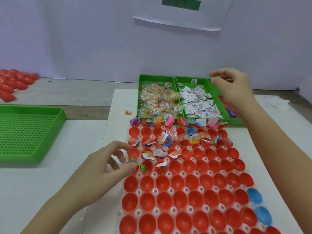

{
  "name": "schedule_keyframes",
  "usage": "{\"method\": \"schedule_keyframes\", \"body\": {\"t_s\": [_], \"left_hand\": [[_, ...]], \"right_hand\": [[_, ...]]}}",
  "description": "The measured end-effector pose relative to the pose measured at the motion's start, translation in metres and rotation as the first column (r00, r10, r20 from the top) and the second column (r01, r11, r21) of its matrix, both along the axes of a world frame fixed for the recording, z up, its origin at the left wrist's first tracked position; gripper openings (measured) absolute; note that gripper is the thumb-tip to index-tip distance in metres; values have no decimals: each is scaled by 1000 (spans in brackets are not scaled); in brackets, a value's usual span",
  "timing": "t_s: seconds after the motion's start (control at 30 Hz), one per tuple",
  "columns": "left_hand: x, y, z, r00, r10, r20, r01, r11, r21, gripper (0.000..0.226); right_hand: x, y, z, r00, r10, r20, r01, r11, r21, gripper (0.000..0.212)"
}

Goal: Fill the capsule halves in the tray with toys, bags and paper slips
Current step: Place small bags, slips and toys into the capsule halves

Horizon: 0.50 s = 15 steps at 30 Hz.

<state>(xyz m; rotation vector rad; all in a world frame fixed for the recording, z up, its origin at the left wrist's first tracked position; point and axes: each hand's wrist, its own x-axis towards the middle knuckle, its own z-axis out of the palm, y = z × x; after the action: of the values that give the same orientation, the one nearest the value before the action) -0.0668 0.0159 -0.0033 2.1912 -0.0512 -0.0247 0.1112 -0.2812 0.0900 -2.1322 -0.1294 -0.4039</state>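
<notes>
Sitting on a white mat (118, 105), the tray (170, 190) is packed with red capsule halves (179, 198), open side up, with a few blue halves (254, 195) at its right edge. Only the far rows are filled with toys, bags and slips. At the tray's left edge a green toy (142, 168) is pinched between thumb and fingers of the left hand (101, 162). The right hand (231, 86) is held raised over the bins beyond the tray, fingers curled; whether anything is pinched cannot be told. A bin of bags (158, 98) and a bin of paper slips (197, 102) are set side by side, touching. A perforated green tray (25, 130) is seen to the left, with a pile of red capsules (11, 85) beyond it.
</notes>
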Motion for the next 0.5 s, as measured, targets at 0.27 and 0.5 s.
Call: {"method": "schedule_keyframes", "body": {"t_s": [0.27, 0.5], "left_hand": [[4, 4, -5, 993, -59, 105, 64, 997, -39, 26], [2, 4, -2, 993, -50, 104, 59, 994, -89, 33]], "right_hand": [[53, 4, -30, 971, 70, -231, -157, 910, -384, 19], [49, 43, -55, 909, 113, -402, -351, 730, -587, 38]]}}
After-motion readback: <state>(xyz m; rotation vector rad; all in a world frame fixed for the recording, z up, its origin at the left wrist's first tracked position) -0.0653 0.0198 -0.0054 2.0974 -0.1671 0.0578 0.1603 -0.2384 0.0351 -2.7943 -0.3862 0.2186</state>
